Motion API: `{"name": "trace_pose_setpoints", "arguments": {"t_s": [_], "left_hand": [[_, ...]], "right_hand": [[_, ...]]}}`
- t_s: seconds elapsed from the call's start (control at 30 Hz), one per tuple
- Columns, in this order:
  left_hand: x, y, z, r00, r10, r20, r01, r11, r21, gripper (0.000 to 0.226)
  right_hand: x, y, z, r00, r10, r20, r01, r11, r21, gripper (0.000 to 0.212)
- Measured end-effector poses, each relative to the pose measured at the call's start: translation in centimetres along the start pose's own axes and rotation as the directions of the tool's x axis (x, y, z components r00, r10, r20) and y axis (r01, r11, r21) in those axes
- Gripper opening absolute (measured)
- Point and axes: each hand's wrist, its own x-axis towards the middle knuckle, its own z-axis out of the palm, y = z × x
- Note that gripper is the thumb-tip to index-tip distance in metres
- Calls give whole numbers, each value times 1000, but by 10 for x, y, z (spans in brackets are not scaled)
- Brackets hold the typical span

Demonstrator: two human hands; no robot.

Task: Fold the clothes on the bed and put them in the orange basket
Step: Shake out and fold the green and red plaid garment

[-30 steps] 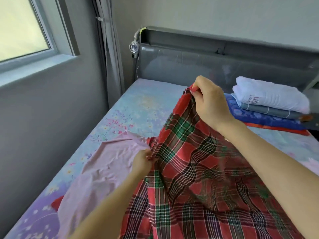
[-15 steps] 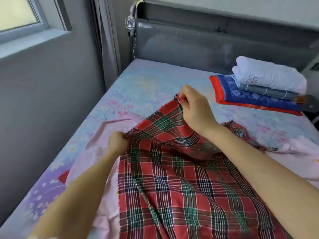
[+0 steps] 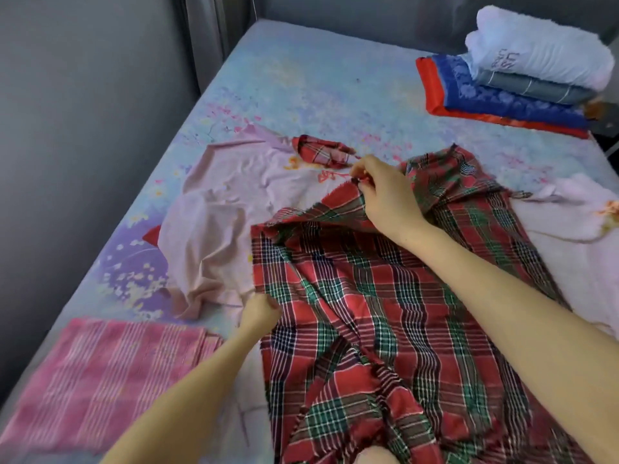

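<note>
A red and green plaid cloth (image 3: 385, 296) lies rumpled across the bed (image 3: 318, 78) in front of me. My right hand (image 3: 382, 192) pinches its far frayed edge just above the sheet. My left hand (image 3: 259, 309) grips the cloth's left edge nearer to me. Under and left of the plaid lies a crumpled pale pink garment (image 3: 227, 222). A folded pink checked cloth (image 3: 100, 380) rests flat at the near left. The orange basket is out of view.
A stack of folded items (image 3: 522, 75), white towel on top, sits at the bed's far right corner. Another pale pink garment (image 3: 576, 222) lies at the right. A grey wall runs along the bed's left side, with the grey headboard behind.
Both hands have lowered the plaid cloth from mid-air down onto the bed, still holding its edge. My view has tilted down, so the pink checked cloth now shows.
</note>
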Motion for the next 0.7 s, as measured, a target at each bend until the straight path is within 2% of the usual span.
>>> {"name": "trace_pose_setpoints", "arguments": {"t_s": [0.17,0.27,0.33,0.43,0.5,0.57,0.7], "left_hand": [[-39,-34,64,988,-41,149,27,995,94,33],[-59,-41,99,982,25,185,-37,997,64,18],[-68,-40,124,985,106,138,-114,992,48,14],[-83,-24,159,978,199,55,-202,978,47,37],[-92,-13,178,970,233,64,-241,943,227,57],[-104,-7,197,956,275,105,-293,858,421,73],[-122,-11,232,929,317,194,-369,726,580,90]], "right_hand": [[-51,-11,-3,998,11,61,-11,1000,-3,20],[-69,-23,-17,1000,-17,5,16,996,86,20],[-82,-19,-17,1000,-11,-4,11,994,107,20],[-106,12,0,992,112,56,-117,986,115,21],[-121,33,13,982,172,74,-180,975,130,23],[-136,52,23,974,207,87,-219,962,164,24],[-162,74,37,965,231,123,-255,936,241,26]]}}
